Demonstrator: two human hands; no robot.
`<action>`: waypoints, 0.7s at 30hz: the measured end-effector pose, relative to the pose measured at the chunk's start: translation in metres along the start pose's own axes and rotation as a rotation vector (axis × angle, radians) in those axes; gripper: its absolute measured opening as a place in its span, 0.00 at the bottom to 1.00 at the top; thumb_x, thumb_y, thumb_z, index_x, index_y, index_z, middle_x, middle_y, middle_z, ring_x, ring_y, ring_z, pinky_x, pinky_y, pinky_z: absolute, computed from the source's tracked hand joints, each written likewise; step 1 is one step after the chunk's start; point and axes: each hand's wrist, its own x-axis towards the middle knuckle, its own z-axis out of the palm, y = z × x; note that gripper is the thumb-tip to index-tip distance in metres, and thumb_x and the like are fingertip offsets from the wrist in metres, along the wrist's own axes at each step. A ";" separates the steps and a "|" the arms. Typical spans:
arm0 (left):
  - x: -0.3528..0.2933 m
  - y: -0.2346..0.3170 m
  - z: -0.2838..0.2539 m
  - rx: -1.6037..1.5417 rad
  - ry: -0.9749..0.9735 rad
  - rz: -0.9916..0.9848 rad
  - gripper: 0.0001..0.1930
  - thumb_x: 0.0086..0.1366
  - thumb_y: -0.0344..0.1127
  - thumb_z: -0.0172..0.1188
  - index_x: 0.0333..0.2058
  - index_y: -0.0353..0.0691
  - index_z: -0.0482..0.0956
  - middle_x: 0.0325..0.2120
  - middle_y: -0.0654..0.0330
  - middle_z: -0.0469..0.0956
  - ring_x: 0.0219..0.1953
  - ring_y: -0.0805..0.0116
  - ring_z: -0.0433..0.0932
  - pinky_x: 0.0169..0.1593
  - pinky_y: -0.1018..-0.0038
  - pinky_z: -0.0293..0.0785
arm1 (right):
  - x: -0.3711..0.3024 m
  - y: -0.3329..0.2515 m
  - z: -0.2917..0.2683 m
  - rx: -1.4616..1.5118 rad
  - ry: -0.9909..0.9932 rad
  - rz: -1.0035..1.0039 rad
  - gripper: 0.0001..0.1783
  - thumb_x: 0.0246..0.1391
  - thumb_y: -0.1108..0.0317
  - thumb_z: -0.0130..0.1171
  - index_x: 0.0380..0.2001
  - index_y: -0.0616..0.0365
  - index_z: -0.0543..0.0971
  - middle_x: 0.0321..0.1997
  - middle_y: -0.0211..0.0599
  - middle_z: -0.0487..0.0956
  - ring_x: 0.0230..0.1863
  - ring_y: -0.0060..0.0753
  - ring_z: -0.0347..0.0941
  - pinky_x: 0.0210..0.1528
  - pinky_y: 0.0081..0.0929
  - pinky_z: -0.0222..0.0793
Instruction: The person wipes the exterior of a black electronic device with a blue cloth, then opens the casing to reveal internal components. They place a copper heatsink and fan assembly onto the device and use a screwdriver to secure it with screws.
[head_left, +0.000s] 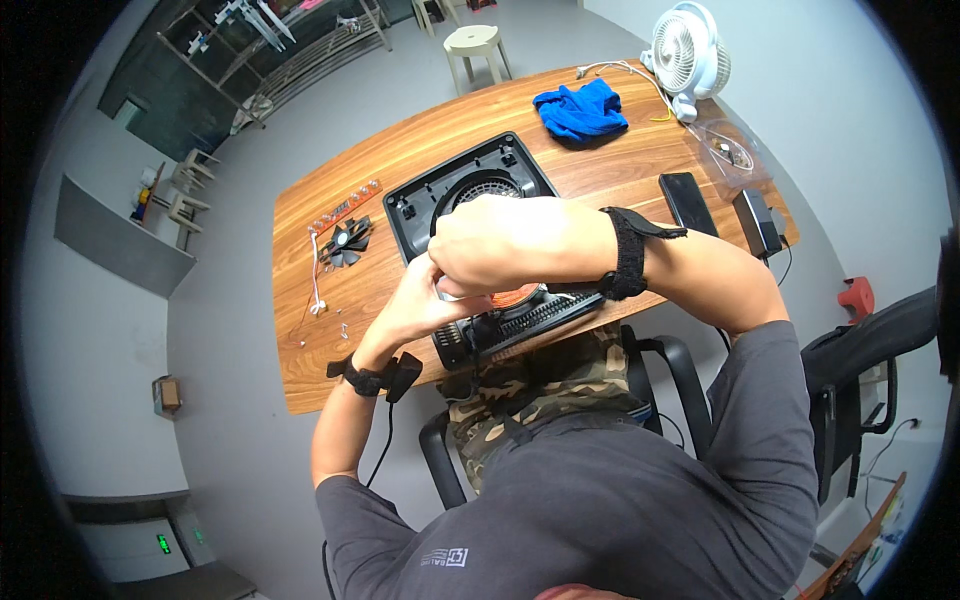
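Note:
A black, squarish plastic appliance housing lies on the wooden table in front of me, with a round vent grille inside. My right hand is curled into a fist above its middle. Below and left of it, my left hand meets the right fingers, its thumb stretched toward the near part of the housing. Both hands seem to pinch, but whatever they hold is hidden. Part of an orange round piece shows beneath them. Left of the housing lie a black fan and a narrow orange circuit board.
Small loose parts and a white-plugged wire lie on the table's left. A blue cloth, white desk fan, black phone, black adapter and clear plastic tray are at the right.

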 end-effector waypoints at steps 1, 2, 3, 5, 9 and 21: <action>0.000 0.001 0.002 -0.020 0.021 0.014 0.20 0.51 0.27 0.77 0.42 0.31 0.81 0.37 0.60 0.85 0.40 0.73 0.83 0.43 0.74 0.80 | -0.001 -0.001 0.001 -0.006 0.040 -0.007 0.15 0.55 0.61 0.60 0.24 0.62 0.84 0.21 0.50 0.81 0.26 0.49 0.81 0.30 0.41 0.76; 0.000 -0.002 0.000 0.040 0.017 0.044 0.20 0.51 0.27 0.77 0.42 0.30 0.81 0.37 0.59 0.85 0.40 0.73 0.83 0.43 0.73 0.80 | -0.003 -0.002 0.002 -0.011 0.081 -0.013 0.16 0.55 0.60 0.60 0.23 0.62 0.84 0.21 0.50 0.80 0.26 0.49 0.81 0.31 0.41 0.76; 0.000 -0.007 -0.002 0.099 0.013 0.074 0.20 0.51 0.27 0.77 0.42 0.30 0.81 0.37 0.58 0.85 0.40 0.73 0.83 0.43 0.73 0.80 | -0.004 -0.003 0.003 -0.017 0.121 -0.020 0.16 0.55 0.59 0.60 0.23 0.61 0.84 0.21 0.50 0.80 0.26 0.49 0.81 0.31 0.41 0.76; 0.000 -0.005 -0.004 0.133 0.009 0.044 0.20 0.52 0.27 0.77 0.43 0.30 0.82 0.36 0.58 0.86 0.39 0.72 0.83 0.44 0.73 0.80 | 0.000 -0.012 -0.010 -0.031 -0.024 0.081 0.17 0.55 0.58 0.61 0.26 0.62 0.84 0.22 0.50 0.81 0.27 0.50 0.81 0.32 0.41 0.77; 0.003 -0.003 -0.011 0.037 -0.018 -0.042 0.21 0.52 0.28 0.75 0.44 0.29 0.81 0.38 0.58 0.85 0.41 0.73 0.82 0.49 0.73 0.78 | -0.006 -0.005 -0.022 -0.159 -0.025 0.005 0.18 0.57 0.56 0.61 0.34 0.63 0.82 0.25 0.50 0.82 0.31 0.51 0.82 0.35 0.42 0.78; 0.002 -0.012 -0.011 -0.069 -0.038 -0.093 0.20 0.53 0.32 0.78 0.43 0.32 0.81 0.36 0.58 0.86 0.44 0.72 0.83 0.49 0.74 0.81 | -0.002 -0.004 -0.017 -0.130 0.031 -0.031 0.21 0.57 0.56 0.62 0.23 0.66 0.83 0.19 0.49 0.80 0.24 0.49 0.81 0.29 0.38 0.78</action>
